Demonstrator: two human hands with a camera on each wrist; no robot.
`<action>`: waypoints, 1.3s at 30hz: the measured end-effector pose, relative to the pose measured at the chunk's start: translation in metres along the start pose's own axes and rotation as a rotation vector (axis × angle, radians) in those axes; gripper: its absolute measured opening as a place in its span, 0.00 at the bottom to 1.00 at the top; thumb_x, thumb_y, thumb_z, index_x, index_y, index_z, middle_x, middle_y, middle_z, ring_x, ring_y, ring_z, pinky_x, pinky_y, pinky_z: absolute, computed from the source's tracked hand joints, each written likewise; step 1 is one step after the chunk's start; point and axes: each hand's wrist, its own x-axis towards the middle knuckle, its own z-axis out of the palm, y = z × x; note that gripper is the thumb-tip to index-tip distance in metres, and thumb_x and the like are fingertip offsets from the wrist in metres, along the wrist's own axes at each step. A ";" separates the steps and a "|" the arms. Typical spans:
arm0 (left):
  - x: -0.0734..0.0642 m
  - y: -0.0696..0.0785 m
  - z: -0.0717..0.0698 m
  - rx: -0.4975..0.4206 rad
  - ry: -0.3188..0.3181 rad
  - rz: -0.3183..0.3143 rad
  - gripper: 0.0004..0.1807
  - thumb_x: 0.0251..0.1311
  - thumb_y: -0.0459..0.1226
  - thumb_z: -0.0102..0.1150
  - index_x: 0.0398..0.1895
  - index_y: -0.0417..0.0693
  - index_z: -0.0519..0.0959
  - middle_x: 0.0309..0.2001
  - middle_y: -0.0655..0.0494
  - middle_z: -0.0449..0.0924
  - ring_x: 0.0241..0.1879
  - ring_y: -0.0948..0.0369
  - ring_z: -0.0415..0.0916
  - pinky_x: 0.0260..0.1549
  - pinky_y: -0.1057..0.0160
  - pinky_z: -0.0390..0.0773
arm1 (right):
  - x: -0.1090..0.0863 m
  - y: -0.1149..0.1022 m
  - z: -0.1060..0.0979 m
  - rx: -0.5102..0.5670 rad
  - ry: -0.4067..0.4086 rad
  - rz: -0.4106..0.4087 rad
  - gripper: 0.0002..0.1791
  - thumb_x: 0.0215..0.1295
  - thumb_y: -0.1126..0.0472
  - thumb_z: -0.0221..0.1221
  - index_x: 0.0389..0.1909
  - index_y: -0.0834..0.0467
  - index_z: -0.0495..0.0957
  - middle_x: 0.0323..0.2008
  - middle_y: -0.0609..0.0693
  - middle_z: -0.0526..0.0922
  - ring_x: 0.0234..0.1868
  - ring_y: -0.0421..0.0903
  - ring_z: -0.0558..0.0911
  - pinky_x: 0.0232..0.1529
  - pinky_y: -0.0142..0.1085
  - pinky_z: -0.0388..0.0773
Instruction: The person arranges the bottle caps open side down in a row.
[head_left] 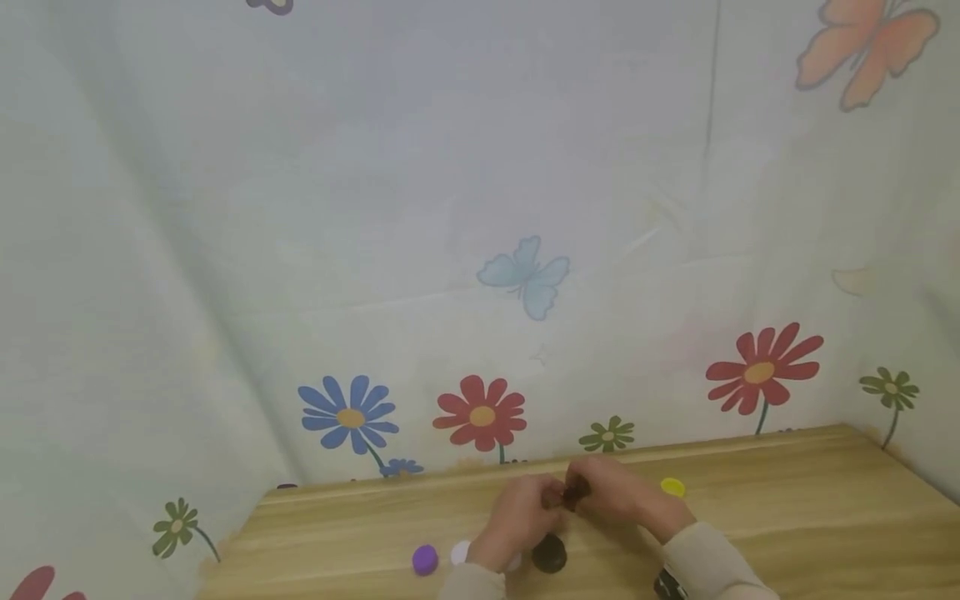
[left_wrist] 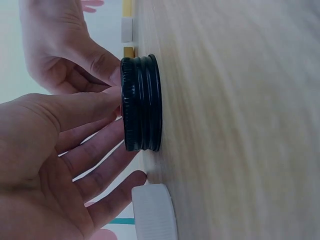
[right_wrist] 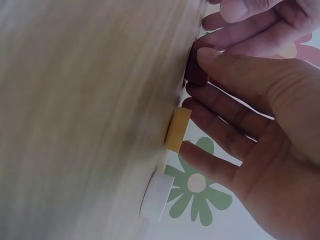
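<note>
Both hands meet over the far middle of the table. My right hand (head_left: 611, 492) pinches a dark red cap (right_wrist: 196, 67) between thumb and fingers, low against the wood. My left hand (head_left: 525, 517) reaches in from the other side with its fingers loosely extended, fingertips beside the red cap; whether they touch it is hard to tell. In the left wrist view a black ridged lid (left_wrist: 142, 102) hides those fingertips. That black lid lies between the forearms in the head view. A white cap (left_wrist: 154, 212) stands by the left little finger.
A purple cap (head_left: 425, 560) lies left of the left wrist. Beyond the right wrist is a yellow cap (head_left: 672, 487). A black object (head_left: 667, 583) shows partly beside the right sleeve. Behind the wooden table (head_left: 810, 492) hangs a flowered cloth (head_left: 375, 208).
</note>
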 end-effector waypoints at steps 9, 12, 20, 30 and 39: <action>-0.003 -0.004 0.000 -0.016 0.057 0.011 0.14 0.51 0.29 0.77 0.43 0.47 0.90 0.37 0.59 0.90 0.36 0.62 0.81 0.38 0.62 0.79 | -0.003 -0.004 -0.001 0.046 0.021 0.028 0.07 0.62 0.70 0.70 0.39 0.59 0.84 0.37 0.47 0.88 0.41 0.43 0.85 0.45 0.41 0.84; -0.006 -0.005 -0.001 -0.022 0.093 0.018 0.13 0.51 0.29 0.77 0.40 0.49 0.90 0.36 0.61 0.90 0.36 0.63 0.81 0.38 0.63 0.80 | -0.006 -0.010 -0.004 0.103 0.024 0.029 0.05 0.66 0.69 0.69 0.41 0.59 0.84 0.39 0.47 0.89 0.43 0.43 0.87 0.46 0.42 0.84; -0.008 0.001 -0.005 -0.032 0.133 0.056 0.11 0.55 0.29 0.78 0.38 0.53 0.89 0.33 0.67 0.88 0.34 0.69 0.82 0.39 0.66 0.80 | -0.019 -0.018 -0.014 0.162 0.066 0.028 0.02 0.72 0.63 0.67 0.39 0.54 0.84 0.38 0.41 0.87 0.42 0.40 0.85 0.48 0.45 0.84; -0.011 0.004 -0.008 -0.085 0.066 0.089 0.08 0.60 0.29 0.74 0.40 0.48 0.89 0.36 0.63 0.90 0.34 0.72 0.82 0.39 0.69 0.81 | -0.028 -0.013 -0.013 0.197 0.089 -0.006 0.05 0.68 0.65 0.70 0.41 0.55 0.83 0.40 0.45 0.89 0.44 0.41 0.86 0.49 0.50 0.85; -0.014 0.004 -0.008 -0.142 0.043 0.124 0.10 0.61 0.28 0.73 0.45 0.46 0.88 0.39 0.59 0.90 0.35 0.69 0.84 0.38 0.71 0.81 | -0.033 -0.013 -0.009 0.214 0.073 0.024 0.03 0.72 0.64 0.67 0.43 0.55 0.84 0.38 0.38 0.87 0.41 0.37 0.85 0.45 0.37 0.83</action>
